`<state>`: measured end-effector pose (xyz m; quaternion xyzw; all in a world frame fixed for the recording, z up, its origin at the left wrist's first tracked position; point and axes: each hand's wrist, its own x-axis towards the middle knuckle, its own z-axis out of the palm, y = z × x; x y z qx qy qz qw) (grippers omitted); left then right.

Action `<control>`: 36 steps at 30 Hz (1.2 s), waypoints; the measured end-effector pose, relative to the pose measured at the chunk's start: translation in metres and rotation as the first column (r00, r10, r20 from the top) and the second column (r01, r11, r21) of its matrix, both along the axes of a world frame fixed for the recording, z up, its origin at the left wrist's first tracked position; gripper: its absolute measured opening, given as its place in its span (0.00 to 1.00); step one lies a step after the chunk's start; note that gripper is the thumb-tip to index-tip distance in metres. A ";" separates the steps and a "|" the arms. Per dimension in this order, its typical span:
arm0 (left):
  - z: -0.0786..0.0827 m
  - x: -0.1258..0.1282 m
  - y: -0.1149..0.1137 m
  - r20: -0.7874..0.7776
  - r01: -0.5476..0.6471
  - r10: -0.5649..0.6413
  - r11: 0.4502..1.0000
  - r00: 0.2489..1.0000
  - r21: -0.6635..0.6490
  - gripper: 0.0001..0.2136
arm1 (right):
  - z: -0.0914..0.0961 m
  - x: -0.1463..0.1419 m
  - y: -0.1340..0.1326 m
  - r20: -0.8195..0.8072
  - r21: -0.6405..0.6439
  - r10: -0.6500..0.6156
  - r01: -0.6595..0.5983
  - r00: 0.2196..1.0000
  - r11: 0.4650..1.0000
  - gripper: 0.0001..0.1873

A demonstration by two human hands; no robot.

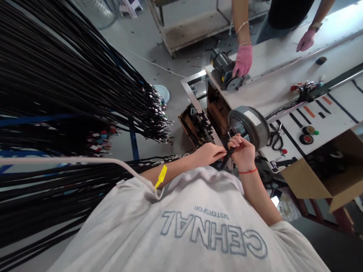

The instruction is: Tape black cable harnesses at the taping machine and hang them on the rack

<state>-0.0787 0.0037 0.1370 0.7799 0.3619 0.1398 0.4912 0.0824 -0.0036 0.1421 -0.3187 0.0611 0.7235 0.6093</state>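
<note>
My left hand (209, 153) and my right hand (243, 151) meet just below a grey round machine (249, 126) at the end of the white workbench (272, 92). Both pinch a black cable (227, 158) that runs between them, with its upper end near the machine's opening. My right wrist wears a red string. A yellow tag hangs at my left forearm. My white printed shirt fills the bottom of the view.
A large rack of black cables (70, 87) with coloured connectors fills the left. Across the bench another person's pink-gloved hands (243, 60) rest on a motor and the bench top. Scissors (275, 139), tape rolls (306, 139) and a cardboard box (326, 177) lie to the right.
</note>
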 end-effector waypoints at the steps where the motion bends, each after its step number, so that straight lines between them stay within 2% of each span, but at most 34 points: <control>1: -0.001 0.002 -0.005 -0.051 -0.023 0.026 0.998 0.998 0.066 0.09 | -0.001 0.000 0.000 0.017 -0.007 -0.012 0.012 1.000 1.000 0.10; 4: -0.004 0.006 -0.015 -0.146 -0.054 0.073 0.990 0.987 0.133 0.10 | -0.005 -0.002 0.001 0.082 -0.012 -0.018 0.019 0.996 1.000 0.10; 10: -0.001 0.009 -0.013 -0.130 0.006 0.002 0.998 0.991 0.064 0.11 | -0.007 -0.002 0.003 0.111 -0.051 -0.017 0.023 0.994 0.998 0.09; 13: -0.002 0.012 -0.015 -0.209 -0.061 0.083 0.992 0.974 0.110 0.11 | -0.008 -0.003 0.008 0.122 -0.044 -0.019 0.024 0.992 0.999 0.09; 16: -0.012 0.017 -0.019 -0.261 -0.152 0.192 0.975 0.946 0.164 0.11 | -0.013 -0.005 0.011 0.170 -0.040 -0.024 0.031 0.985 0.999 0.09; 20: -0.031 0.021 -0.019 -0.207 -0.213 0.234 0.970 0.950 0.118 0.12 | -0.020 -0.008 0.010 0.194 -0.068 -0.026 0.040 0.981 0.997 0.07; 23: -0.042 0.025 -0.013 -0.102 -0.216 0.217 0.976 0.971 0.014 0.11 | -0.020 -0.008 0.009 0.165 -0.076 0.017 -0.005 0.986 0.997 0.06; 26: -0.050 0.031 -0.006 -0.003 -0.186 0.189 0.964 0.982 -0.188 0.09 | -0.016 -0.004 0.012 0.130 -0.063 0.108 -0.100 0.986 0.993 0.07; 28: -0.055 0.034 -0.004 0.071 -0.151 0.194 0.908 0.978 -0.390 0.08 | -0.013 -0.001 0.016 0.107 -0.038 0.146 -0.143 0.983 0.989 0.07; 30: -0.060 0.032 -0.006 0.174 -0.099 0.249 0.797 0.953 -0.596 0.12 | -0.011 0.000 0.021 0.092 0.004 0.126 -0.127 0.988 0.992 0.07; 32: -0.063 0.024 -0.011 0.273 -0.026 0.329 0.680 0.904 -0.733 0.21 | -0.012 0.001 0.023 0.095 0.050 0.078 -0.083 0.992 0.995 0.08; 33: -0.064 0.017 -0.014 0.306 -0.009 0.371 0.650 0.877 -0.760 0.24 | -0.013 0.001 0.023 0.106 0.069 0.050 -0.058 0.993 0.996 0.09; 34: -0.065 0.010 -0.018 0.330 -0.011 0.404 0.646 0.853 -0.763 0.25 | -0.016 0.000 0.022 0.129 0.084 0.033 -0.044 0.991 0.995 0.08; 36: -0.063 -0.003 -0.024 0.358 -0.065 0.449 0.692 0.818 -0.719 0.24 | -0.024 0.000 0.017 0.202 0.107 0.094 -0.118 0.975 0.987 0.07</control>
